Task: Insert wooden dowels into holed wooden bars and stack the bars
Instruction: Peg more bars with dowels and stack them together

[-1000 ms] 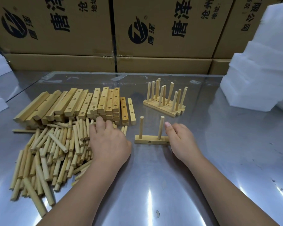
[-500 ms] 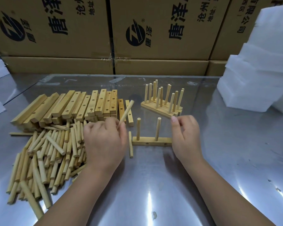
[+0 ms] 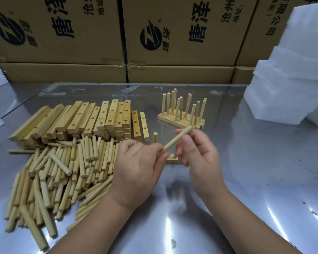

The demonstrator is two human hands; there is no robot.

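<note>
On the table (image 3: 255,180), placing everything from the bar (image 3: 172,159) between the hands: the bar pile (image 3: 81,121) lies behind-left, the dowel heap (image 3: 62,171) left, and the finished stack (image 3: 182,116) behind-right. The left hand (image 3: 136,171) pinches the lower end of a dowel (image 3: 174,141) just above the bar, and the right hand (image 3: 200,154) pinches its upper half. It is probably light, stiff and smooth, best gripped away from the entering end. Its long axis slants low-left to up-right, not upright. A standing dowel (image 3: 155,137) occupies the bar's left part.
</note>
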